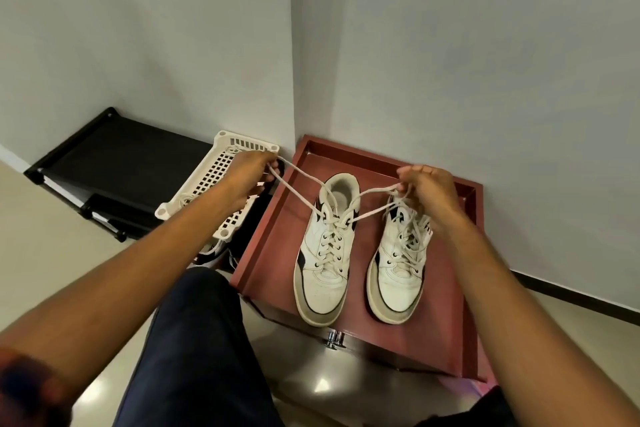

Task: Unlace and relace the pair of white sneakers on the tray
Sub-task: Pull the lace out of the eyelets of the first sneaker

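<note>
Left hand (pixel 247 177), right hand (pixel 427 194) each pinching taut lace (pixel 296 194), sneakers (pixel 322 276) within tray (pixel 265 222) rims, wall corner (pixel 294 80) just behind

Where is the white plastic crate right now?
The white plastic crate sits left of centre in the head view, between the black rack and the red tray, partly hidden by the left hand.

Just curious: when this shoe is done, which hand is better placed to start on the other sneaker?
Probably the right hand: it is directly above the other sneaker, while the left hand is out beyond the left wall of the tray. Both hands pinch lace ends of the first sneaker.
</note>
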Demonstrator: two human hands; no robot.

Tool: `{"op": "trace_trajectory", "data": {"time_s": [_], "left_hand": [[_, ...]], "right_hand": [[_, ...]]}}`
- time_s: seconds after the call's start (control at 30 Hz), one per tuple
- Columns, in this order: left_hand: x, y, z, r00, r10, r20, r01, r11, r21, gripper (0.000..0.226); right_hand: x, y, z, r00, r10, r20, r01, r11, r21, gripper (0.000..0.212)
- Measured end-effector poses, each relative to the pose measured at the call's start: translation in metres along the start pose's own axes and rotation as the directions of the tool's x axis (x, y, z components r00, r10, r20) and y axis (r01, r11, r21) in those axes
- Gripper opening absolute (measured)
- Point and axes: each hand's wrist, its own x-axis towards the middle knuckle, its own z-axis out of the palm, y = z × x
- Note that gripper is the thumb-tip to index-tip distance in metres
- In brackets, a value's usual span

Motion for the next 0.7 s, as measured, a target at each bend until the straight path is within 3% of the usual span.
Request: {"op": "trace_trajectory", "data": {"time_s": [0.03, 0.1, 0.2, 0.23, 0.3, 0.37, 0.43, 0.53, 0.7], "left_hand": [[0.000, -0.005, -0.007, 0.999, 0.021, -0.044, -0.021, 1.000, -0.001, 0.019], [0.002, -0.016, -0.021, 0.990, 0.038, -0.138, -0.037, 0.999, 0.009, 0.016], [0.004, -0.034, -0.036, 0.975, 0.055, -0.217, -0.013, 0.982, 0.189, 0.027], [0.002, -0.041, -0.039, 0.973, 0.079, -0.218, 0.001, 0.939, 0.343, 0.036], [-0.005, -0.048, -0.040, 0.971, 0.151, -0.188, 0.017, 0.736, 0.677, 0.048], [-0.009, -0.049, -0.031, 0.960, 0.245, -0.136, -0.027, 0.564, 0.825, 0.051], [-0.011, -0.044, -0.010, 0.960, 0.276, -0.055, -0.108, 0.541, 0.834, 0.049], [-0.008, -0.030, 0.031, 0.969, 0.239, 0.058, -0.194, 0.602, 0.775, 0.046], [0.005, -0.010, 0.075, 0.982, 0.047, 0.182, -0.174, 0.595, 0.785, 0.046]], "right_hand": [[0.001, 0.003, -0.007, 0.998, -0.059, -0.019, 0.054, 0.979, -0.198, 0.014], [-0.003, 0.007, -0.018, 0.988, -0.155, -0.014, 0.122, 0.827, -0.549, 0.015], [-0.015, 0.006, -0.021, 0.968, -0.246, -0.041, 0.101, 0.537, -0.838, 0.012], [-0.018, 0.004, -0.017, 0.960, -0.277, -0.028, 0.116, 0.491, -0.863, 0.013], [-0.023, 0.003, -0.003, 0.943, -0.327, 0.055, 0.219, 0.492, -0.842, 0.012], [-0.026, 0.004, 0.016, 0.918, -0.344, 0.198, 0.359, 0.505, -0.785, 0.014], [-0.027, 0.003, 0.037, 0.873, -0.315, 0.373, 0.487, 0.503, -0.714, 0.018], [-0.022, 0.007, 0.068, 0.807, -0.258, 0.532, 0.587, 0.445, -0.676, 0.019], [-0.004, 0.015, 0.089, 0.851, -0.155, 0.502, 0.515, 0.431, -0.741, 0.015]]}}
